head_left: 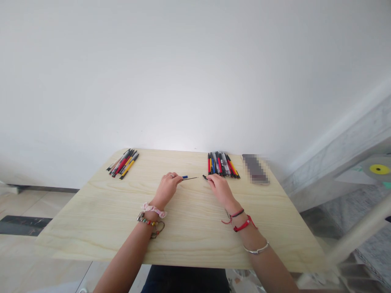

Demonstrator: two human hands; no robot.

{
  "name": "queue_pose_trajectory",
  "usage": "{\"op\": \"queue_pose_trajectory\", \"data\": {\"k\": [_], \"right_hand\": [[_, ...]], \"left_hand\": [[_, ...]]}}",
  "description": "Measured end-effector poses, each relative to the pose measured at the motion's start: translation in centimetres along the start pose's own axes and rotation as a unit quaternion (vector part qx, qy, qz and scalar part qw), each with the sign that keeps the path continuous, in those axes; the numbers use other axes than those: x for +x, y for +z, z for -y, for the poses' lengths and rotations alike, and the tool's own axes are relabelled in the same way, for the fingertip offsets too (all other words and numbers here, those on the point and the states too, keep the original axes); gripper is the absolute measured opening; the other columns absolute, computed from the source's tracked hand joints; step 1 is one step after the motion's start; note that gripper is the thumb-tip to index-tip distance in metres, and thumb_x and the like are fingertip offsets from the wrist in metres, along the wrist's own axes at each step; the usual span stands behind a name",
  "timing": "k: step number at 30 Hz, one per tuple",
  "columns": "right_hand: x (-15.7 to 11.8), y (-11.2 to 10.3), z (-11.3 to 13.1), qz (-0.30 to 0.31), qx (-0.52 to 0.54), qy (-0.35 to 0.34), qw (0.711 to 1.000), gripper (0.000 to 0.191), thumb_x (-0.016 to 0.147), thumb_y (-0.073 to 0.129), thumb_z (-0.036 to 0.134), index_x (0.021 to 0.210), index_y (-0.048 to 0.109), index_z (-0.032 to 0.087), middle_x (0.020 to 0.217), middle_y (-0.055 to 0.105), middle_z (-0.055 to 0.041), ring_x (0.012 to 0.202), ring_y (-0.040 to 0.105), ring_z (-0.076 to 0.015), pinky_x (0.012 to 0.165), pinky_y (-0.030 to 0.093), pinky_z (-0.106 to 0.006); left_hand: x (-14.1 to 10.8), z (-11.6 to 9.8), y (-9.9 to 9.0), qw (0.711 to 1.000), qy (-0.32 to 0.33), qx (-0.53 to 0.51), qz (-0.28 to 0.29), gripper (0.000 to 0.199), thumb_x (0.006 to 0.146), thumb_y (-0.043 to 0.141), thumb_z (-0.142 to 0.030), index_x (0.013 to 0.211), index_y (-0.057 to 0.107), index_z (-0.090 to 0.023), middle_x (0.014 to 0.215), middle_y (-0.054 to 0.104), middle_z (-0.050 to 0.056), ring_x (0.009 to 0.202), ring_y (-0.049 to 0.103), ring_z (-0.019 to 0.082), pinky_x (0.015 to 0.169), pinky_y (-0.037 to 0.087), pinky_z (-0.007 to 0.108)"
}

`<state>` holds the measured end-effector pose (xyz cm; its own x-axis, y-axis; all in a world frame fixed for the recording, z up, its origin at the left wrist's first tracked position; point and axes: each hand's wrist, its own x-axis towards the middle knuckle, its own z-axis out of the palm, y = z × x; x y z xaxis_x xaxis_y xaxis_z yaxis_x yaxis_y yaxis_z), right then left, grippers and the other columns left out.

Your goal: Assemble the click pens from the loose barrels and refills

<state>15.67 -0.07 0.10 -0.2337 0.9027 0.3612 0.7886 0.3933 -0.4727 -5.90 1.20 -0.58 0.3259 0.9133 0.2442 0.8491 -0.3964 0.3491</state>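
Over the middle of the wooden table, my left hand [168, 188] is closed on a blue pen barrel [185, 177]. A thin dark refill [190, 179] points right from the same fingers. To its right, my right hand [220, 188] pinches a small black pen part [205, 177], its tip end facing the refill. The two hands are apart. Just behind my right hand lies a row of pens [220, 164] in red, yellow, blue, grey and black. Another group of pens [124, 163] rests at the table's back left.
The light wooden table [189, 232] stands against a white wall [183, 81]. At its back right lies a dark, pixelated flat object [255, 168]. Beyond the right edge are a pale rail and a grey disc with a yellow centre [378, 169].
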Motion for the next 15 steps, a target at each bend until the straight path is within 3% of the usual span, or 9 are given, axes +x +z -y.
{"op": "queue_pose_trajectory", "data": {"k": [15], "right_hand": [[-0.12,0.07,0.26,-0.029,0.038,-0.046,0.998,0.019,0.079,0.044,0.013,0.081,0.063,0.017,0.081,0.060,-0.0052,0.076,0.057,-0.0162,0.071,0.045,-0.028]], "left_hand": [[-0.09,-0.10,-0.01,0.999,0.039,-0.003,-0.009,0.022,0.083,0.042,-0.024,0.085,0.063,-0.020,0.082,0.059,0.006,0.083,0.049,0.017,0.075,0.038,0.029]]}}
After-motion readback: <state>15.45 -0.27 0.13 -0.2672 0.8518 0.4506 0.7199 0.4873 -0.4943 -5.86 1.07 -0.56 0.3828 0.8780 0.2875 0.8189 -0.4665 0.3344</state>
